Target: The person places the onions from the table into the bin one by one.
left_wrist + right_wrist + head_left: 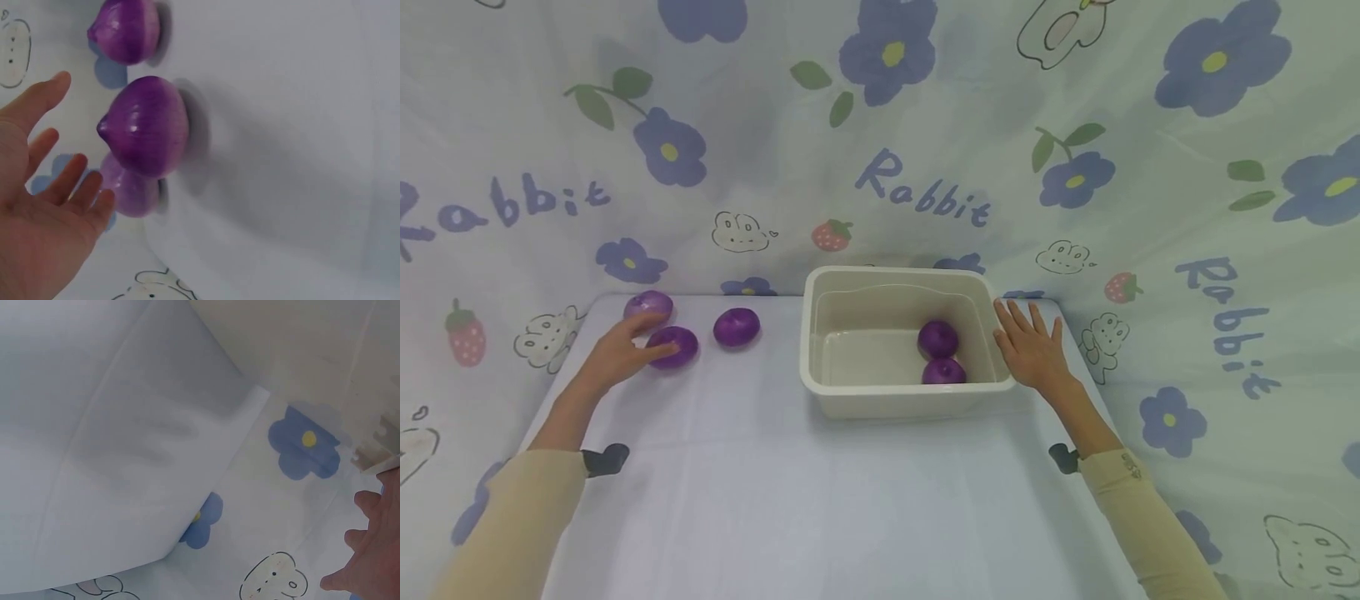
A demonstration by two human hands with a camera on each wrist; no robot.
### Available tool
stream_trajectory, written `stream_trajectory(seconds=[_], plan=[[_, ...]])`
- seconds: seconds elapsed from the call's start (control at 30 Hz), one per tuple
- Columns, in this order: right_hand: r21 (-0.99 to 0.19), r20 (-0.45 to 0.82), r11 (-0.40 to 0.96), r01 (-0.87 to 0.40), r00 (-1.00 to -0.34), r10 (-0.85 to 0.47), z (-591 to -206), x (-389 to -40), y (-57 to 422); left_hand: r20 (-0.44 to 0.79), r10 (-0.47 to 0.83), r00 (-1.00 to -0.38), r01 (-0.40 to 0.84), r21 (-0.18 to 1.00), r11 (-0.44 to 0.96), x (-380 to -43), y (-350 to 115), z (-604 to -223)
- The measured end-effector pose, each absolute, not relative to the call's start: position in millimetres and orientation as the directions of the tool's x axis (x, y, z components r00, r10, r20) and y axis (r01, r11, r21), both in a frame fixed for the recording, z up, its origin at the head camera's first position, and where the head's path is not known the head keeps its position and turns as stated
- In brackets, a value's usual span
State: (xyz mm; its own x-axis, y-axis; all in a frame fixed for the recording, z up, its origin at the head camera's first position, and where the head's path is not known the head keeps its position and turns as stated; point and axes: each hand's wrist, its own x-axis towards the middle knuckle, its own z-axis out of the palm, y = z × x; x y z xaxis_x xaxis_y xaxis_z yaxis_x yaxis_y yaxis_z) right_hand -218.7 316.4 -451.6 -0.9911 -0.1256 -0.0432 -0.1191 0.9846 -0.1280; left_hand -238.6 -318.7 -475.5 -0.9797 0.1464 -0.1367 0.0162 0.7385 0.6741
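Three purple onions lie at the back left of the table. My left hand [616, 353] is over the nearest purple onion [683, 343], thumb and fingers spread. In the left wrist view a gap shows between my left hand [50, 219] and that onion [150, 128]. Behind it sits a paler purple onion [646, 305], and another dark purple onion [737, 328] lies to the right. A white rectangular bin [857, 390] holds two more onions, one behind [937, 340] and one in front [944, 372]. At the bin's right rim, my right hand [1033, 346] has its fingers spread, holding nothing.
A white cloth covers the table [850, 500]. Behind and beside it hangs a curtain [760, 150] printed with flowers, rabbits and strawberries. The bin's walls stand up near the table's back edge. Dark straps [606, 460] show at both wrists.
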Motion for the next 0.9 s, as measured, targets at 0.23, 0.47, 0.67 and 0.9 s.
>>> stream_trajectory(seconds=[0.23, 0.47, 0.67, 0.9], plan=[[-0.145, -0.049, 0.982, -0.119, -0.991, -0.128, -449.8, -217.6, 315.7, -0.174, 0.137, -0.975, -0.011, 0.657, 0.754, -242.6, -329.3, -491.5], [-0.149, -0.049, 0.982, -0.116, -0.991, -0.124, -450.7, -217.9, 316.2, -0.188, 0.145, -0.971, -0.021, 0.676, 0.737, -244.6, -331.1, -500.8], [-0.147, -0.041, 0.981, -0.123, -0.991, -0.13, -452.9, -218.0, 317.6, -0.189, 0.149, -0.971, -0.023, 0.688, 0.726, -247.7, -332.7, -509.4], [-0.157, -0.04, 0.98, -0.125, -0.99, -0.132, -452.3, -217.9, 318.0, -0.189, 0.143, -0.971, -0.028, 0.692, 0.721, -249.0, -330.8, -513.0]])
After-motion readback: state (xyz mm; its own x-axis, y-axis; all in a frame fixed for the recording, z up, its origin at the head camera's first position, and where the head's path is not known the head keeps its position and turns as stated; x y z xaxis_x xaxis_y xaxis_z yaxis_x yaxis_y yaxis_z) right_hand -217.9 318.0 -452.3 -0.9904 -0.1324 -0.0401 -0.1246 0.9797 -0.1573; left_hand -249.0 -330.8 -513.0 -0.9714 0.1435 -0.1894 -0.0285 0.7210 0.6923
